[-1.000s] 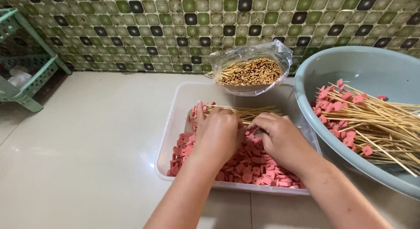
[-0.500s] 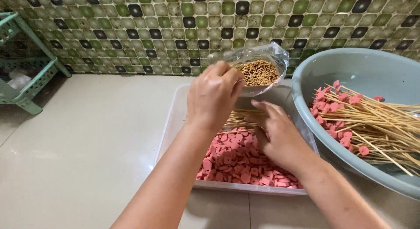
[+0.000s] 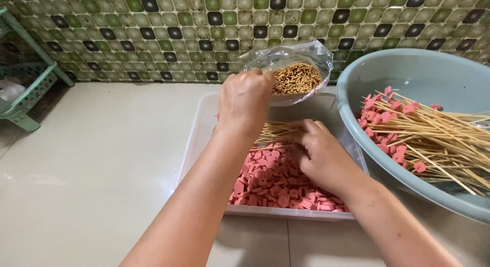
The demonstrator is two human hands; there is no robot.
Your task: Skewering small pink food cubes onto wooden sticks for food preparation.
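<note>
the bundle of thin wooden skewers stands end-up in a clear plastic bag at the far edge of the clear tray, against the tiled wall. they look light, stiff and splintery, easy to snap, so i judge the grip belongs at the blunt ends, a pinch of a few at once. my left hand is at the bag's mouth, fingers curled; whether they pinch sticks i cannot tell. my right hand rests loosely curved on the soft, slippery pink sausage slices, beside loose skewers. right, a grey basin holds loaded skewers.
</note>
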